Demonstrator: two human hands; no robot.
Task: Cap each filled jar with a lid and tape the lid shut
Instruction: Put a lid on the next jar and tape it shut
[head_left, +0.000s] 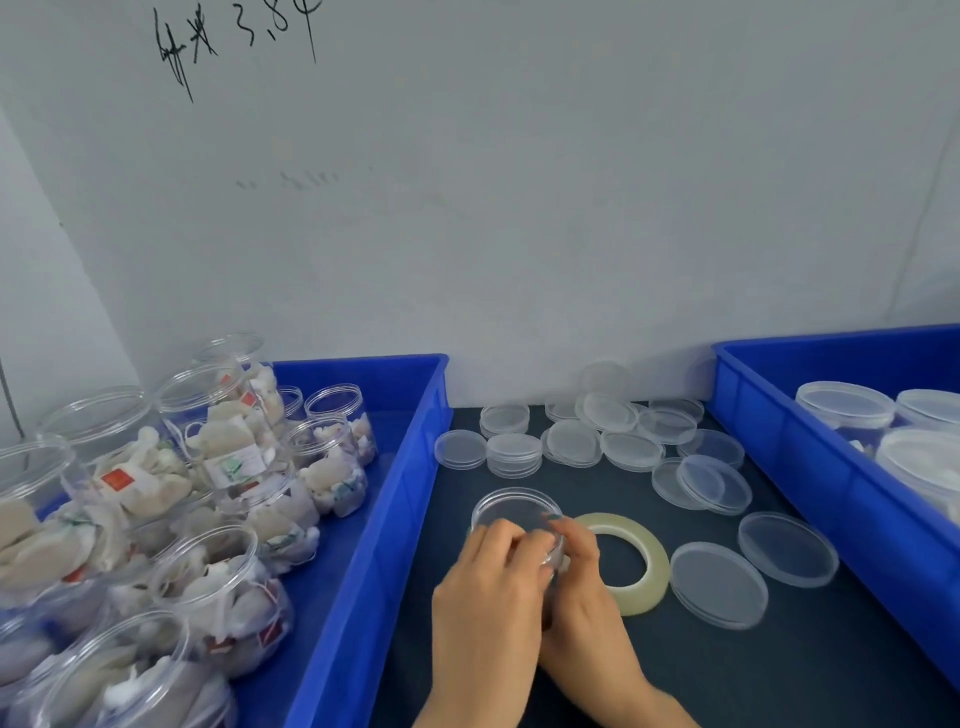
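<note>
Fingers of the left hand (488, 577) curl over the near side of the jar (514, 512), which stands just in front of the middle of the table (675, 675) with a clear lid (519, 501) on top. The right hand (576, 561) curls round the jar's right side, fingertips at the lid's rim. The hands hide the seam, so it cannot be told whether tape is pinched there.

Likely faults:
- Lid seated crooked. Taping over it would lock in a gap; uneven pressure from either hand would cause this.
- Tape wrinkling or sticking to the fingers, since both hands crowd the rim.
- Tape roll (644, 577), lying flat and touching the right hand, could be knocked along the table.

Surroundings:
- Left bin (363, 519), blue, at the table's left edge, holds open filled jars (228, 447) piled and leaning on one another; one may tip when pulled out.
- Loose lids (571, 441) lie stacked and scattered along the far edge and right of the roll.
- Right bin (779, 431), at the right edge, holds capped jars (844, 410).
</note>
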